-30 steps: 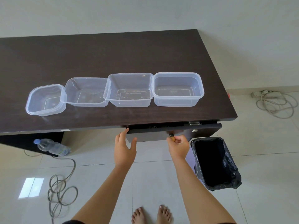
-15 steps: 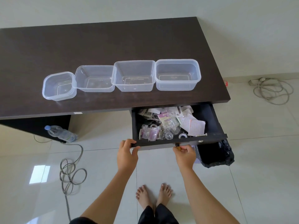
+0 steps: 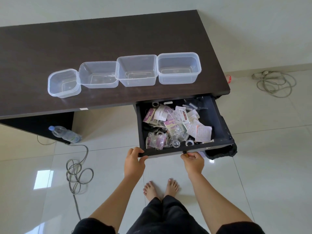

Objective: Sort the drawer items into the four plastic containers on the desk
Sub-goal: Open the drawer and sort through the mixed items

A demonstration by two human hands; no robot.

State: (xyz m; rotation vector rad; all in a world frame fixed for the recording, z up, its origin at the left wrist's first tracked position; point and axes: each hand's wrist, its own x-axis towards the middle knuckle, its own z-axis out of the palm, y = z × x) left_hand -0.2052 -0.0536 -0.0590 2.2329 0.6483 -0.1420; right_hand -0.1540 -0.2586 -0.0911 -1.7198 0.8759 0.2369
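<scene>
Four empty clear plastic containers stand in a row on the dark desk (image 3: 101, 39): a small one (image 3: 63, 83) at the left, then two wider ones (image 3: 98, 75) (image 3: 136, 70), and a deep one (image 3: 179, 68) at the right. Under the desk's right end the black drawer (image 3: 219, 119) is pulled far out. It holds a heap of small packets, purple-and-white cards, clear bags and tape rolls (image 3: 173, 125). My left hand (image 3: 134, 162) grips the drawer front's left corner. My right hand (image 3: 194, 160) pinches the small knob on the drawer front.
A black-lined bin (image 3: 221, 152) sits under the drawer's right corner. A water bottle (image 3: 65, 134) lies on the floor under the desk, with a coiled cable (image 3: 78, 173) beside it. Another cable bundle (image 3: 275, 81) lies at the right wall. My bare feet (image 3: 161, 187) stand below the drawer.
The drawer went from nearly shut to pulled far out, showing its contents. Both hands came back toward me with the drawer front, which now covers most of the bin.
</scene>
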